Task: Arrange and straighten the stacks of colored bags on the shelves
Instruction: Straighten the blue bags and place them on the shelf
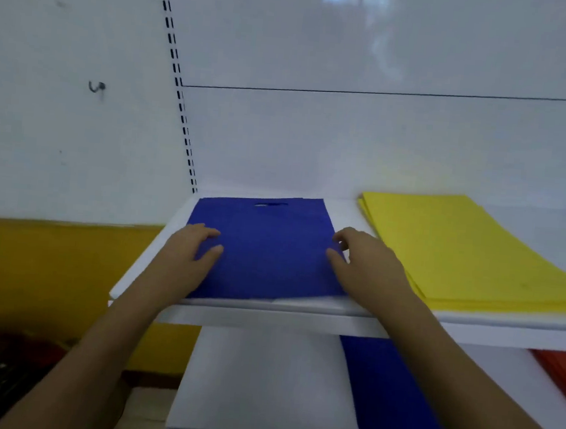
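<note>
Blue bags in front of me, yellow to the right, more below.

I see the blue bag stack (268, 247) lying flat on the upper shelf (300, 318), handle cut-out at its far end, near edge close to the shelf lip. Just to its right, apart from it, the yellow bag stack (460, 250) lies flat at an angle, its layers fanned slightly at the edges. On the lower shelf (270, 384) a second blue bag stack (392, 395) lies skewed, with red bags (565, 372) further right.
</note>
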{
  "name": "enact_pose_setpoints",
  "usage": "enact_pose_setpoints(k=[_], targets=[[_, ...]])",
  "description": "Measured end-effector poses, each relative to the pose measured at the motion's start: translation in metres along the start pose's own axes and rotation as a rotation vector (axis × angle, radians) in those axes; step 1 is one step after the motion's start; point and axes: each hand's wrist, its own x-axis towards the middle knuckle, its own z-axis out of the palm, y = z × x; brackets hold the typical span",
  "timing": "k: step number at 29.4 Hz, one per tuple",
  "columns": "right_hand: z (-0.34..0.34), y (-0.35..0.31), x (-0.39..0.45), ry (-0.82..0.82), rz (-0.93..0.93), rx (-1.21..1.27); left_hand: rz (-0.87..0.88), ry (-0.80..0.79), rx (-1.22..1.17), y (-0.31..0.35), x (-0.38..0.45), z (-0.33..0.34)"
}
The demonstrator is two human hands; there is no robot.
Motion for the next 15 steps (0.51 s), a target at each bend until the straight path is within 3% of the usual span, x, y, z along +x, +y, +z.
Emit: enact_pose_setpoints(k=[4, 8, 12, 15], targets=[[0.024, -0.007, 0.045, -0.128, 0.159, -0.105, -0.124, -0.266, 0.284, -0.024, 0.043, 0.014], [0.024, 0.002, 0.069, -0.17, 0.324, 0.202, -0.069, -0.319, 0.433, -0.03, 0.063, 0.027], [0.019, 0.012, 0.079, -0.163, 0.365, 0.104, -0.044, -0.345, 0.294, -0.02, 0.059, 0.029], [0.019, 0.011, 0.085, -0.202, 0.385, 0.128, -0.069, -0.346, 0.036, -0.007, 0.054, 0.021]])
